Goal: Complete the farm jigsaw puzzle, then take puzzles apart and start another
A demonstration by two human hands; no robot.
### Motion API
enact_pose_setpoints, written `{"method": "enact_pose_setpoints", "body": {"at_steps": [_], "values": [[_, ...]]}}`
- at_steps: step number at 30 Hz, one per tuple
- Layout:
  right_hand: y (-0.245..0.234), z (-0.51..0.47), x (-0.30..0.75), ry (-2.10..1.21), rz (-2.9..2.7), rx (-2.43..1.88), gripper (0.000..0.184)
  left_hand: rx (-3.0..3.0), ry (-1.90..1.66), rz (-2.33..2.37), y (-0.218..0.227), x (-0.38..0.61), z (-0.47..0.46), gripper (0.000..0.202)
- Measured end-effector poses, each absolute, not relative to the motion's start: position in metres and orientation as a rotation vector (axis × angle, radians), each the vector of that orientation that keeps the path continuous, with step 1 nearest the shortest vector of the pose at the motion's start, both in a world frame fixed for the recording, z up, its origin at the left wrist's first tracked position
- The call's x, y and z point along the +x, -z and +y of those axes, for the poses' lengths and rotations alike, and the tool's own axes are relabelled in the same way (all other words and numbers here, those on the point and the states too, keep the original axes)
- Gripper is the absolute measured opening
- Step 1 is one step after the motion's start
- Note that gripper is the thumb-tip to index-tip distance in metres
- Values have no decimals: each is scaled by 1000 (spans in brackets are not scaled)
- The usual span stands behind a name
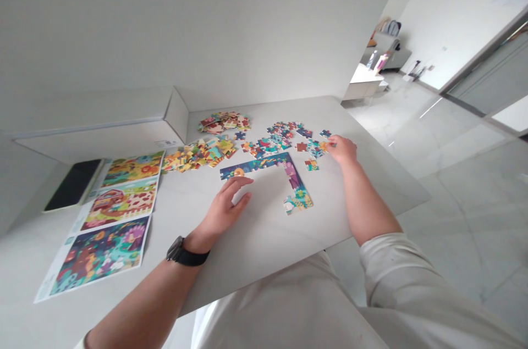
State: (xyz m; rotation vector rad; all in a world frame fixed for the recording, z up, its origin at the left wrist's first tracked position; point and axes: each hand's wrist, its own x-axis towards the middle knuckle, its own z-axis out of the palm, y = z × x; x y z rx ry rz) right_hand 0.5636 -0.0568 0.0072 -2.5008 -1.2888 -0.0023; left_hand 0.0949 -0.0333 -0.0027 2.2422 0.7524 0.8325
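On the grey table lies a joined strip of puzzle pieces [295, 178], dark blue along the top and bending down its right side. My left hand [226, 205] rests beside the strip's left end, fingers apart and holding nothing. At the right, my right hand [343, 150] has its fingertips pinched on an orange and teal puzzle piece [325, 147], at the edge of a small group of loose pieces [315, 149]. A single puzzle piece [312, 165] lies just below that group. More loose dark and teal pieces [270, 144] are spread above the strip.
A yellow pile of pieces [200, 155] and a red-green pile [223, 122] sit farther back. To the left are a printed picture sheet [109, 253], a dark-screened device [74, 184] and a long white box [94, 126] against the wall. The table's right edge borders open floor.
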Motion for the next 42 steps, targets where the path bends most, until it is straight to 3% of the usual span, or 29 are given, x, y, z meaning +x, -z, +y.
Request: {"method": "enact_pose_setpoints", "body": {"at_steps": [13, 20, 27, 30, 35, 40, 42], "values": [[-13, -60, 560, -134, -1334, -2586, 54, 2271, -851, 746, 3, 95, -33, 32], [-18, -66, 567, -154, -1364, -2671, 48, 2267, -832, 770, 1, 95, -34, 32], [-13, -70, 580, -227, -1385, -2625, 55, 2258, -819, 792, 0, 96, -35, 33], [-10, -71, 584, -270, -1346, -2552, 48, 2251, -821, 807, 0, 96, -36, 34], [-16, -73, 587, -223, -1214, -2371, 20, 2245, -836, 799, 2, 95, -36, 34], [-24, -77, 584, 80, -1193, -2348, 15, 2243, -834, 796, -1, 96, -37, 33], [-22, -78, 582, 48, -1284, -2410, 12, 2240, -831, 804, -2, 97, -37, 33]]}}
